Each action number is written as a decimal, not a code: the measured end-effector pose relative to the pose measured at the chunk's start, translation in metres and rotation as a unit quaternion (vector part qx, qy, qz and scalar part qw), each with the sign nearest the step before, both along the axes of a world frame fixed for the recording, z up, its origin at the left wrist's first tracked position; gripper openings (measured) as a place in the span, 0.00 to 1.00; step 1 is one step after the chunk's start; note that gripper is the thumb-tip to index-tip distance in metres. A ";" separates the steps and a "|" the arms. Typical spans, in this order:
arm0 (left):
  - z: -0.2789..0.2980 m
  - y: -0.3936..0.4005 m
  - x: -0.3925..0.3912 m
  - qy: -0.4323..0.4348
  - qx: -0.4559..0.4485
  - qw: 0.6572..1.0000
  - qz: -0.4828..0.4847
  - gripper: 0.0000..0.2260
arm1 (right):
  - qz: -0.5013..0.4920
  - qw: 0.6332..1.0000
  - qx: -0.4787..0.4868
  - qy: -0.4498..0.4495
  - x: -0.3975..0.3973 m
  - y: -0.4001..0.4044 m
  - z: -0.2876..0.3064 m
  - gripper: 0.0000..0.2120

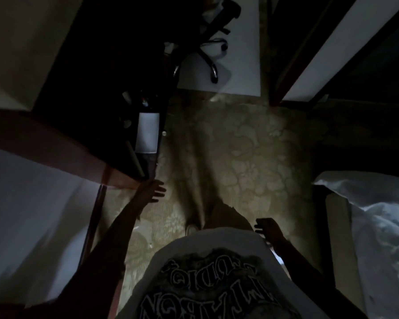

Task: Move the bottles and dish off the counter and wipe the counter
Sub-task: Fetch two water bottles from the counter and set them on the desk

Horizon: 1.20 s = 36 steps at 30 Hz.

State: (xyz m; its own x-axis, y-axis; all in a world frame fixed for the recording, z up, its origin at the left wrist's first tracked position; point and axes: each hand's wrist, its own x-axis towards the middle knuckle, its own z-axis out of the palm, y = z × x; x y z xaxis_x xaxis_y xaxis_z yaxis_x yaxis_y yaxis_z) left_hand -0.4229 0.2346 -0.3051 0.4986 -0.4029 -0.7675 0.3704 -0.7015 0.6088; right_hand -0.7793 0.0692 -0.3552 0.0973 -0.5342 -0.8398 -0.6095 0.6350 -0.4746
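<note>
The room is very dark. My left hand [153, 189] reaches forward with its fingers spread, close to the near corner of a dark counter [97, 107] on the left, holding nothing. My right hand [266, 227] hangs loose by my hip, empty. On the dark counter lies a white rectangular sheet or label [147, 132], with a few small dim items beside it that I cannot make out. No bottle or dish is clearly recognisable.
A patterned carpet [235, 146] covers the floor ahead. An office chair with a wheeled base [207, 51] stands on a white floor mat further on. A bed with white sheets [373, 215] is at the right. A pale surface [32, 203] fills the lower left.
</note>
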 end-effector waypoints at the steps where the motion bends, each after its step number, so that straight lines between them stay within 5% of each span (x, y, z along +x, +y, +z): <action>1: 0.006 -0.018 0.014 -0.004 0.003 1.000 0.000 0.11 | 0.021 1.000 0.000 0.003 0.021 -0.020 -0.001 0.11; 6: 0.041 -0.125 0.106 -0.007 -0.042 0.996 0.077 0.10 | 0.093 0.989 -0.051 -0.103 0.201 -0.141 0.007 0.07; 10: 0.125 -0.193 0.160 -0.155 -0.125 0.974 0.109 0.09 | 0.206 0.947 -0.132 -0.207 0.364 -0.220 0.061 0.11; 14: 0.226 -0.230 0.220 -0.304 -0.208 0.910 0.193 0.09 | 0.282 0.879 -0.192 -0.333 0.516 -0.268 0.159 0.12; 17: 0.298 -0.231 0.253 -0.443 -0.217 0.830 0.260 0.09 | 0.284 0.819 -0.219 -0.447 0.597 -0.277 0.239 0.12; 22: 0.340 -0.182 0.298 -0.621 -0.107 0.688 0.361 0.08 | 0.365 0.726 -0.197 -0.548 0.690 -0.252 0.317 0.20; 26: 0.344 -0.127 0.312 -0.649 0.014 0.601 0.466 0.06 | 0.455 0.673 -0.164 -0.559 0.749 -0.183 0.335 0.22; 30: 0.341 -0.060 0.319 -0.648 0.230 0.526 0.500 0.14 | 0.539 0.647 -0.122 -0.526 0.777 -0.114 0.348 0.30; 33: 0.334 -0.032 0.324 -0.552 0.376 0.546 0.506 0.24 | 0.594 0.619 -0.157 -0.489 0.792 -0.069 0.362 0.38; 36: 0.330 -0.030 0.331 -0.448 0.428 0.574 0.535 0.34 | 0.674 0.544 -0.219 -0.449 0.804 -0.025 0.376 0.46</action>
State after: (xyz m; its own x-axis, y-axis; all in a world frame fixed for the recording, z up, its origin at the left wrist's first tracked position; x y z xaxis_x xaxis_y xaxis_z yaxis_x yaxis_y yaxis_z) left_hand -0.0920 0.2042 0.0252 0.4582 0.8363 0.3011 0.6754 -0.5478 0.4937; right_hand 0.0247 0.0446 0.0210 0.9146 0.4015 0.0493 0.2213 -0.3948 -0.8917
